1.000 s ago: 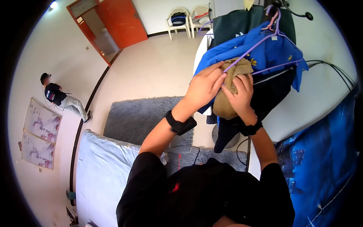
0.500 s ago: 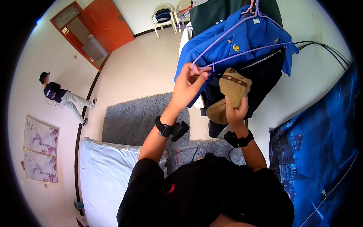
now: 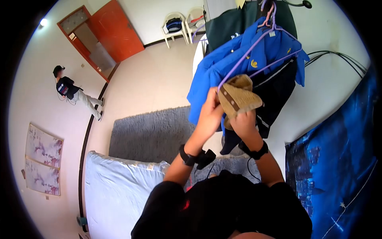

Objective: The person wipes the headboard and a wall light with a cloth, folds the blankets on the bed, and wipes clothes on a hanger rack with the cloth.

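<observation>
My left hand (image 3: 211, 113) is closed at the lower left corner of a purple clothes hanger (image 3: 243, 59), its fingertips partly hidden behind the cloth. My right hand (image 3: 244, 124) grips a tan fuzzy sock (image 3: 240, 97) with a brown band, held up against that same corner. Part of the sock hangs below, between my hands. The hanger hangs on a rack, in front of a blue jacket (image 3: 217, 69) with yellow emblems and dark trousers (image 3: 278, 89).
A dark green garment (image 3: 223, 28) hangs behind the jacket. Grey rugs (image 3: 151, 133) cover part of the floor. A wrapped mattress (image 3: 119, 191) stands at lower left, a blue backdrop (image 3: 338, 159) at right. Another person (image 3: 73, 89) stands near the orange door (image 3: 115, 30).
My right hand has brought the sock left and turned it, up to the hanger's left corner. My left hand has shifted slightly right and down with that corner.
</observation>
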The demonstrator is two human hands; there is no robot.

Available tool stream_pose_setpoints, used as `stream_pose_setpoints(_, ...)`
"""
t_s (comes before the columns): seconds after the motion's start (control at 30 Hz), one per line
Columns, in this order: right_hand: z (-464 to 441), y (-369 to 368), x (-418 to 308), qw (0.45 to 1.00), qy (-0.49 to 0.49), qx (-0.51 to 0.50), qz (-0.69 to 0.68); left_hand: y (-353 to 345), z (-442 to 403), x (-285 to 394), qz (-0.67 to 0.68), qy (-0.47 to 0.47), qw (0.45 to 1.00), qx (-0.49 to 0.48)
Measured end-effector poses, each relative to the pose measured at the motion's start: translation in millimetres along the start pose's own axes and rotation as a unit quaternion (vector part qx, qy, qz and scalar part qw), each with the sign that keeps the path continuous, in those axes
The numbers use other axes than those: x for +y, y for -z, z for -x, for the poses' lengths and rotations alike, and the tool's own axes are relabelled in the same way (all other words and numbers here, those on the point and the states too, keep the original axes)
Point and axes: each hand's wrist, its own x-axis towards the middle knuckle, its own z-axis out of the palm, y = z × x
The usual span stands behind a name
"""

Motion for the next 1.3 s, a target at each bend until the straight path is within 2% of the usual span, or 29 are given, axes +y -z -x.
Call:
stream_pose_setpoints(0.03,3,1,-6,0.997,-0.021,0.064,-0.043,-3,10,5,0.013,-0.009,1.000,-0.010)
stream_pose_setpoints(0.07,0,1,-3,0.987,-0.046,0.121,-0.090,-4,6,-1,-0.055,-0.030,0.997,-0.049)
stream_pose_setpoints(0.17,-10,7,-6,0.986,-0.004,0.158,-0.050,-11,6,-7,-0.006,0.014,0.998,-0.061)
stream_pose_setpoints(0.23,-9,7,-6,0.982,-0.036,0.156,-0.103,-14,4,-8,-0.014,-0.001,0.998,-0.057)
stream_pose_setpoints(0.3,-7,22,-15,0.992,-0.003,0.124,0.009,-14,17,-7,0.009,0.004,0.999,-0.032)
stream_pose_setpoints(0.33,-14,29,-8,0.997,0.034,0.067,-0.029,-17,17,-6,0.008,0.004,0.999,-0.031)
stream_pose_setpoints(0.37,-20,30,-1,0.997,0.031,0.064,-0.031,-20,13,-2,-0.033,-0.048,0.998,-0.030)
stream_pose_setpoints(0.43,-23,35,7,0.991,-0.017,0.005,-0.134,-21,10,-4,-0.076,-0.100,0.992,-0.032)
stream_pose_setpoints(0.47,-20,35,13,0.987,-0.067,-0.060,-0.130,-18,6,-9,-0.069,-0.086,0.992,-0.054)
stream_pose_setpoints(0.5,-16,37,7,0.988,-0.068,-0.057,-0.128,-15,10,-9,-0.063,-0.075,0.992,-0.077)
stream_pose_setpoints(0.57,-19,35,1,0.993,-0.053,0.038,-0.103,-16,12,-8,-0.058,-0.071,0.993,-0.078)
stream_pose_setpoints(0.63,-13,31,2,0.990,-0.082,0.014,-0.111,-18,12,-10,-0.051,-0.060,0.994,-0.074)
stream_pose_setpoints(0.7,-15,29,-3,0.976,-0.140,0.056,-0.157,-17,12,-9,-0.031,-0.035,0.996,-0.074)
stream_pose_setpoints(0.83,1,29,-10,0.950,-0.190,0.086,-0.232,-11,10,-19,0.025,-0.018,0.995,-0.099)
stream_pose_setpoints(0.9,9,31,-11,0.952,-0.147,0.111,-0.244,-13,5,-28,0.054,-0.111,0.987,-0.102)
stream_pose_setpoints(0.93,18,24,-18,0.920,-0.186,0.136,-0.318,-12,2,-29,0.054,-0.112,0.987,-0.103)
stream_pose_setpoints(1.03,37,39,-28,0.912,-0.219,0.097,-0.333,-10,-2,-28,0.044,-0.111,0.990,-0.078)
stream_pose_setpoints(1.07,39,38,-31,0.878,-0.290,0.110,-0.366,-8,-3,-24,0.025,-0.108,0.991,-0.082)
stream_pose_setpoints(1.17,30,45,-32,0.892,-0.266,0.146,-0.335,2,-8,-16,-0.015,-0.074,0.993,-0.087)
stream_pose_setpoints(1.23,21,54,-30,0.880,-0.301,0.136,-0.341,9,-14,-10,-0.057,-0.067,0.991,-0.102)
stream_pose_setpoints(1.3,11,60,-27,0.868,-0.328,0.127,-0.351,16,-20,-11,-0.037,-0.061,0.992,-0.100)
